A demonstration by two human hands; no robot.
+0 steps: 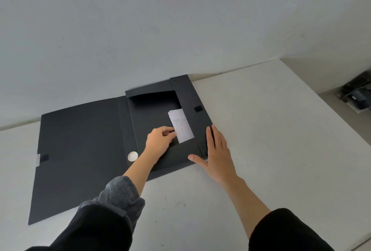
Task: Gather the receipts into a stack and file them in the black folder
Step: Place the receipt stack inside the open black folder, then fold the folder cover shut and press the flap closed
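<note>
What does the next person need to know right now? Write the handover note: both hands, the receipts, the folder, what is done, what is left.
Left hand: fingers pinching the near left edge of the receipt stack, inside the black folder.
Right hand: open and flat, pressing on the folder's right side flap near its front corner.
Folder: lies open on the white table, cover spread to the left, back flap partly raised.
Done: receipts gathered into one stack and placed in the folder's tray, against its right wall.
Left: let go of the stack, fold the flaps in, swing the cover over and fasten it.
</note>
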